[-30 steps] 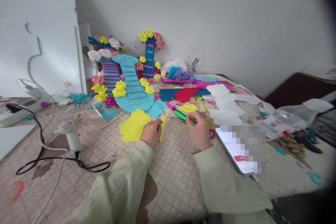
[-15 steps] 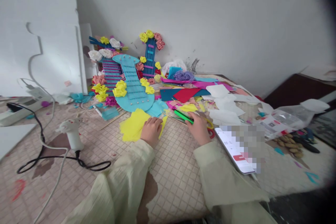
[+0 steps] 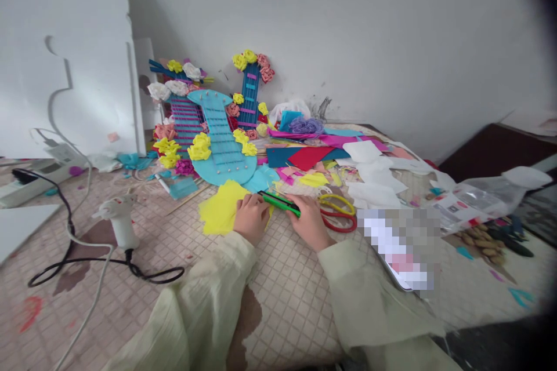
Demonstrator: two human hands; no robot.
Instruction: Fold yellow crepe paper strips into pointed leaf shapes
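Observation:
My left hand (image 3: 251,217) presses down on a yellow sheet of paper (image 3: 221,208) lying on the checked tablecloth, its fingers curled over the sheet's right edge. My right hand (image 3: 310,221) is closed round a green pen-like tool (image 3: 278,202), whose tip points left and reaches the fingers of my left hand at the paper's edge. Both arms wear pale cream sleeves. Scissors with yellow and red handles (image 3: 336,213) lie just right of my right hand.
A white glue gun (image 3: 119,220) with a black cable stands at the left. Blue paper guitars with paper flowers (image 3: 216,133) lean on the wall behind. Coloured paper scraps (image 3: 331,156) cover the back of the table. A phone (image 3: 398,246) and plastic bags (image 3: 483,197) lie at the right.
My right hand moved left with the green tool, away from the scissors, until its tip met my left hand. The scissors now lie uncovered. My left hand stayed on the yellow paper.

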